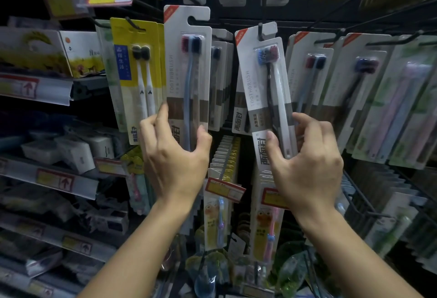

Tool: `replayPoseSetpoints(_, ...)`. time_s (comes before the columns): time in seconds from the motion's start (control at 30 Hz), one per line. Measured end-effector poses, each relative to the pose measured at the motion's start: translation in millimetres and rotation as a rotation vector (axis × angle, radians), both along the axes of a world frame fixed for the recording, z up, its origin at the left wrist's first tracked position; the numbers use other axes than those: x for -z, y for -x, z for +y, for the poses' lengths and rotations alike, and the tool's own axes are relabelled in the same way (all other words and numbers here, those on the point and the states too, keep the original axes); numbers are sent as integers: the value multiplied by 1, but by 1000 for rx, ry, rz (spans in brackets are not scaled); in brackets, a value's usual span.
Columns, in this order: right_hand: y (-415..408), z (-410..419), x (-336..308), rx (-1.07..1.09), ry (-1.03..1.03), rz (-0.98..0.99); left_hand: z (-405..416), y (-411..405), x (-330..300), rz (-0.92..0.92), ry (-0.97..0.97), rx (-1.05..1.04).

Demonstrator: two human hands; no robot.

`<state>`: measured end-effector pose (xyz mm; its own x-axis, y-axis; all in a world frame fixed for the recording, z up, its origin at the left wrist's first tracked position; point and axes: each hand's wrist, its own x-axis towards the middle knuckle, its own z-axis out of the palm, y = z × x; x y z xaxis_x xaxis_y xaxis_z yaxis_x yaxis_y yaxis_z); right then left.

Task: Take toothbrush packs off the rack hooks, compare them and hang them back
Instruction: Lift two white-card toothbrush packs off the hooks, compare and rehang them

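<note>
Head view: packs [186, 65] between fingers [162, 117].

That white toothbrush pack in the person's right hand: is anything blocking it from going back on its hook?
Nothing visible does. The white pack in the right hand already has its top slot at the black hook, tilted slightly. The left hand holds another pack clear of it, to the left.

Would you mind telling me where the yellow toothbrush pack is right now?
The yellow toothbrush pack hangs on a rack hook left of centre in the head view, just left of the white pack held by the left hand.
</note>
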<state>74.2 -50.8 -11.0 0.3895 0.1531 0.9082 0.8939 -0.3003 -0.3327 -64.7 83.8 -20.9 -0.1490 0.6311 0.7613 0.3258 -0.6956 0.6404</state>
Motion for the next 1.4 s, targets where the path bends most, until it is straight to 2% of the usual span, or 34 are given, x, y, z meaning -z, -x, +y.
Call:
replayPoseSetpoints(0.17,2,1,-1,-5,3,13,0,0,0,-10,23,5)
replayPoseSetpoints(0.4,3,0,-2,-1,28,34,-1,-1,0,74,64,6)
replayPoseSetpoints(0.73,4,20,-14,18,226,202,8,-16,-10,185,119,-11)
replayPoseSetpoints(1.0,2,39,-21,-11,343,19,26,-28,-9,392,5,-20)
replayPoseSetpoints(1.4,-10,72,-26,14,374,21,52,-50,-30,520,56,4)
